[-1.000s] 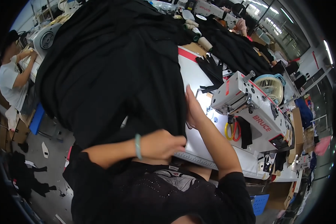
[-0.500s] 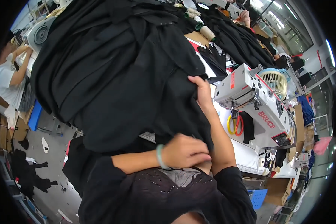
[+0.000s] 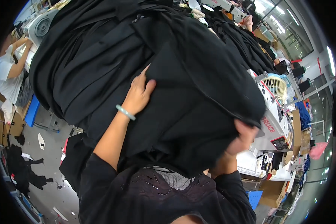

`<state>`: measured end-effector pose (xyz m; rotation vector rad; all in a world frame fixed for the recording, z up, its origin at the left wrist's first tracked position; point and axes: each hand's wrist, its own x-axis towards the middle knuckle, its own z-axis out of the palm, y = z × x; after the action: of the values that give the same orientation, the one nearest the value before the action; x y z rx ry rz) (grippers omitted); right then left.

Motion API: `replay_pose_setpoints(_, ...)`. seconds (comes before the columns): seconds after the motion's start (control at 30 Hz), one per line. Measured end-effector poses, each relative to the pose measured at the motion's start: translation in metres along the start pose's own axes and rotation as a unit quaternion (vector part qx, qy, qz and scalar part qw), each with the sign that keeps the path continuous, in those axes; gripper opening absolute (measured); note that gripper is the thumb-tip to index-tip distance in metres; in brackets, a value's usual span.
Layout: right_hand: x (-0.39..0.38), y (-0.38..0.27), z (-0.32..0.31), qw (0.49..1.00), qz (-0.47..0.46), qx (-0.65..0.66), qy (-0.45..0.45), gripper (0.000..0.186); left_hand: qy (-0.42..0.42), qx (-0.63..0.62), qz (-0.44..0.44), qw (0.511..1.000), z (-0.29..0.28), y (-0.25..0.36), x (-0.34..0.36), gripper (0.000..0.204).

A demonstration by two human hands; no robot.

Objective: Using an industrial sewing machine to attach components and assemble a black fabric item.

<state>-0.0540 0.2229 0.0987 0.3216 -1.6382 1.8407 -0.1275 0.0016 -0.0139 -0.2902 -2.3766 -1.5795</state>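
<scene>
The right hand (image 3: 244,136), at four o'clock, is blurred and its fingertips vanish under the black fabric pile (image 3: 145,71), so its grip cannot be told. The pile hides most of the white sewing machine (image 3: 274,125) and the table beneath. At nine o'clock, another person (image 3: 7,71) is cut off by the rim.

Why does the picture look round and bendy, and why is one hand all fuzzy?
Head view: the fisheye lens bends straight edges near the rim and leaves black corners. The right hand under the black fabric is smeared with motion blur, while the left hand looks sharp. Bright ceiling lights glare at the upper right; the dark cloth shows little detail.
</scene>
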Motion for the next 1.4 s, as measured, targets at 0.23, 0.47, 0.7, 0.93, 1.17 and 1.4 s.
replay_pose_setpoints(0.23,-0.015,-0.017,-0.015,0.998,-0.048,-0.033,0.025,0.032,0.059,-0.018,-0.028,0.998,-0.005,-0.024,0.036,0.060)
replay_pose_setpoints(0.47,-0.026,-0.038,-0.030,0.993,-0.085,-0.071,0.048,0.032,0.016,0.016,-0.026,0.999,-0.007,-0.031,0.048,0.062)
replay_pose_setpoints(0.7,-0.035,-0.072,-0.057,0.982,-0.128,-0.113,0.077,0.033,0.013,0.138,0.022,0.990,-0.003,-0.048,0.070,0.049)
replay_pose_setpoints(0.93,-0.033,-0.137,-0.095,0.960,-0.189,-0.163,0.129,0.034,0.043,0.121,-0.005,0.992,-0.001,-0.058,0.079,0.055)
replay_pose_setpoints(1.17,-0.034,-0.173,-0.104,0.955,-0.219,-0.152,0.127,0.035,0.001,0.202,-0.019,0.979,0.007,-0.028,0.063,0.066)
replay_pose_setpoints(1.4,-0.054,-0.134,-0.049,0.972,-0.186,-0.129,0.069,0.037,-0.061,0.326,0.073,0.941,0.028,0.039,-0.069,0.070)
